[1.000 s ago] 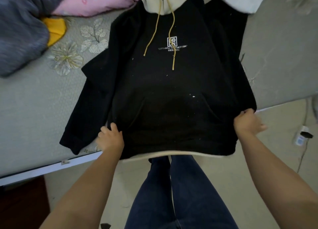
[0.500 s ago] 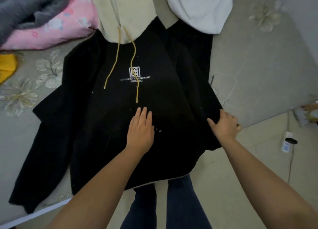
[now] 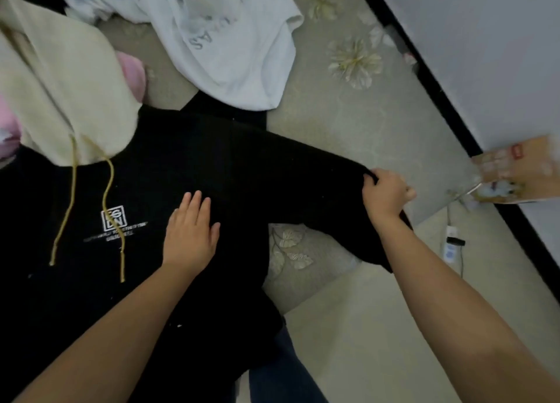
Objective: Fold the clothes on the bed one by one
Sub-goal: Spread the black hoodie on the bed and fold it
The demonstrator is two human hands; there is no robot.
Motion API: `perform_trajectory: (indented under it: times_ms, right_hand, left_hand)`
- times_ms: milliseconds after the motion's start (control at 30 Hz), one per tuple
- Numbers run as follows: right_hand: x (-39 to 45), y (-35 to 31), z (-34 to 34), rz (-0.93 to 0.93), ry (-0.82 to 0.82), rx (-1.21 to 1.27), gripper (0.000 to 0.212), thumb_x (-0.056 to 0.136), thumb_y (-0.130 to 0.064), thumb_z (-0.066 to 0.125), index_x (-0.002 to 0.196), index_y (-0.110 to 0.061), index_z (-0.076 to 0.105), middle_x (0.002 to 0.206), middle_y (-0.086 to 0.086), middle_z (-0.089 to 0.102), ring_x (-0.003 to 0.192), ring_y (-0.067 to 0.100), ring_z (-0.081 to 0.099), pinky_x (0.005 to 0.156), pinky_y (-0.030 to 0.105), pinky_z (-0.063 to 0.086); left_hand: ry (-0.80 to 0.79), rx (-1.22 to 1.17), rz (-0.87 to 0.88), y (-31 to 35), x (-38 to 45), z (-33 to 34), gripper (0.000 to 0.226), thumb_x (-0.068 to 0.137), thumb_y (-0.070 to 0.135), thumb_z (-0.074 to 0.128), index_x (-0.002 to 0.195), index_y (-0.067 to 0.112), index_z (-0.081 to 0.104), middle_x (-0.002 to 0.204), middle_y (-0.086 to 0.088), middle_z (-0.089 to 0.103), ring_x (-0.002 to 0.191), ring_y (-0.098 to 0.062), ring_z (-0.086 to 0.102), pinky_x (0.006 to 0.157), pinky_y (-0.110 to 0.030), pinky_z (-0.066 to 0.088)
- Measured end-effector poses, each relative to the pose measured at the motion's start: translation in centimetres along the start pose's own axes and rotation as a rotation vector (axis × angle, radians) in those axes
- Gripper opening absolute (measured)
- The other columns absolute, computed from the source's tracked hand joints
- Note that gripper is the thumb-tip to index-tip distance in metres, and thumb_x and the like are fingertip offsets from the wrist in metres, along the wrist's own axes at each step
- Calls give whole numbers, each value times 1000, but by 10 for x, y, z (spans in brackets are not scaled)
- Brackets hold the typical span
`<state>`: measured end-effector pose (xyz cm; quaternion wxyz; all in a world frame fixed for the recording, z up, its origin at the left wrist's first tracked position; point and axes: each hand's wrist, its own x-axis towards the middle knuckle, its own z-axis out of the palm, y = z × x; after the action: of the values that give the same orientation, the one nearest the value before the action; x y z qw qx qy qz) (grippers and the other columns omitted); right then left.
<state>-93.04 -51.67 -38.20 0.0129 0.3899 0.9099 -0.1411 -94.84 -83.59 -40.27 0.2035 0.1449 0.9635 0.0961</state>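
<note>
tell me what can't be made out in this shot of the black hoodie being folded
Head view only:
- Black hoodie with cream hood: its other sleeve and hem are cut off by the left and bottom edges.
- Small white lettering under the chest logo: too blurred to read.
- Right hand grips the sleeve; its fingertips are hidden in cloth.
- Cloth under the flat left hand: covered.

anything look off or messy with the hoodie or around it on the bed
The black hoodie has small white specks on its front near the hem, like lint. A white garment lies crumpled across its far edge, unfolded. Otherwise the left hand presses it flat and the right hand grips the sleeve normally.
</note>
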Motion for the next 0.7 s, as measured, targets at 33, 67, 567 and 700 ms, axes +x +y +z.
perform_trajectory:
  times_ms: [33, 67, 567, 700]
  right_hand:
    - [23, -3, -12, 15, 31, 5, 24, 91, -16, 48, 103, -10, 67, 104, 18, 63, 104, 32, 50, 78, 35, 21]
    - [43, -7, -21, 16, 49, 3, 24, 91, -16, 47, 103, -10, 67, 105, 17, 63, 104, 32, 51, 80, 36, 23]
    - [46, -19, 4, -427, -183, -351, 30, 97, -18, 37, 86, -2, 60, 83, 15, 65, 71, 25, 50, 69, 31, 10]
    - [19, -60, -12, -529, -515, -266, 27, 96, -21, 44, 92, 0, 62, 89, 12, 65, 83, 27, 57, 72, 30, 26]
  left_hand:
    - [-12, 12, 4, 9, 10, -2, 55, 95, 32, 40, 141, 4, 28, 151, -13, 22, 142, -27, 12, 113, -40, 17]
    - [-36, 36, 8, 19, 20, -3, 57, 96, 35, 37, 143, 6, 23, 153, -11, 18, 142, -25, 9, 114, -40, 15]
    - [-263, -54, -38, 32, 54, 19, 57, 98, 29, 34, 146, 10, 10, 156, -6, 2, 143, -20, -1, 115, -34, 8]
    - [-132, -220, -112, -5, 26, 6, 54, 97, 23, 40, 144, 7, 19, 154, -6, 13, 143, -18, 6, 115, -33, 13]
